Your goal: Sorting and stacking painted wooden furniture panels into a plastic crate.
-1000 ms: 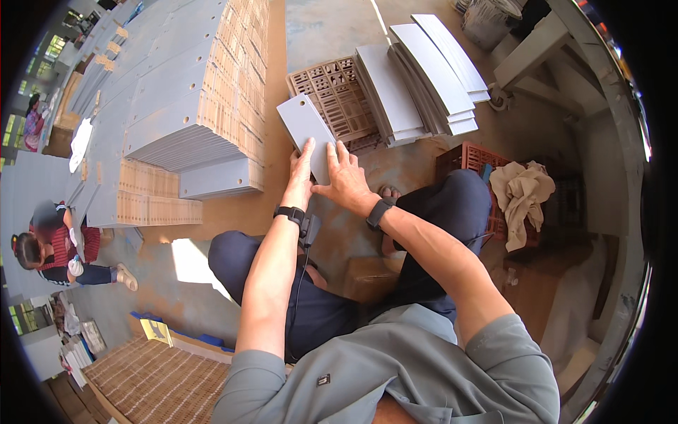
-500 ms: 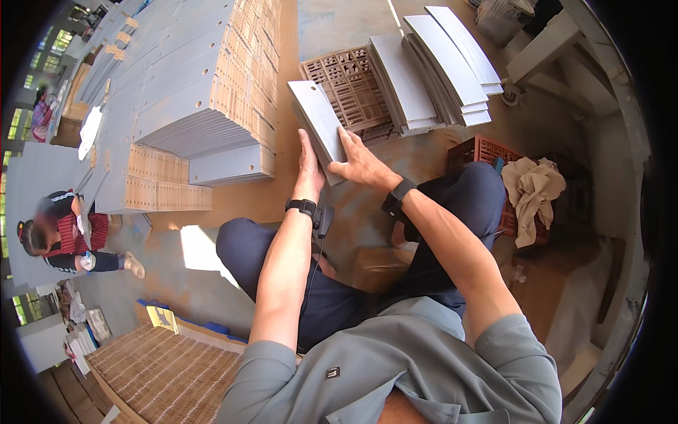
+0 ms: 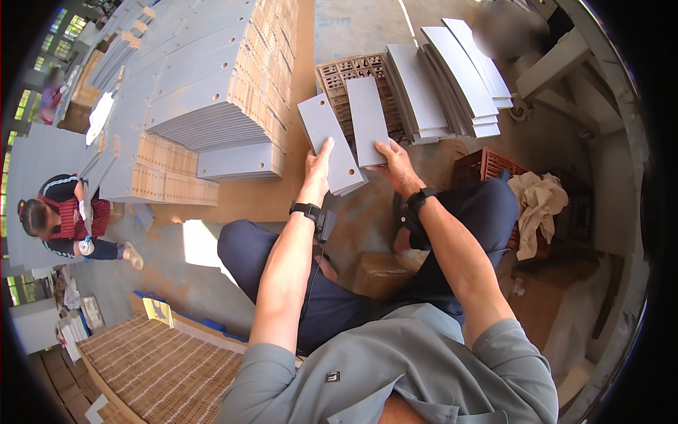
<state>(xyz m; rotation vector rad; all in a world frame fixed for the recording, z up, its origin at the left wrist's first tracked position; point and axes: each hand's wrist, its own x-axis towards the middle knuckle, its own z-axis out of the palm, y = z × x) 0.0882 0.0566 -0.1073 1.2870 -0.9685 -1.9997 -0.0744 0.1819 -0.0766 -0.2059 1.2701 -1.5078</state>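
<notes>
My left hand (image 3: 318, 169) is closed on a grey panel (image 3: 326, 131) with a round hole near each end. At least one more panel edge shows beneath it. Tilted beside it is a second, narrow grey panel (image 3: 367, 116), gripped near its close end by my right hand (image 3: 397, 168), thumb on top and fingers underneath. The two panels are apart at their far ends and come close together near my hands. Behind them stands a brown plastic crate (image 3: 346, 69), partly covered by the panels.
Tall stacks of grey boards (image 3: 191, 78) with holed tan edges rise on the left. More grey panels (image 3: 459, 78) lean at the back right. A red crate (image 3: 487, 164) with a beige cloth (image 3: 537, 208) sits by my right knee. At far left a person (image 3: 70, 212) sits.
My right hand has drawn a narrow panel off to the right, away from the panel in my left hand. The left hand's panel has turned its holed face upward.
</notes>
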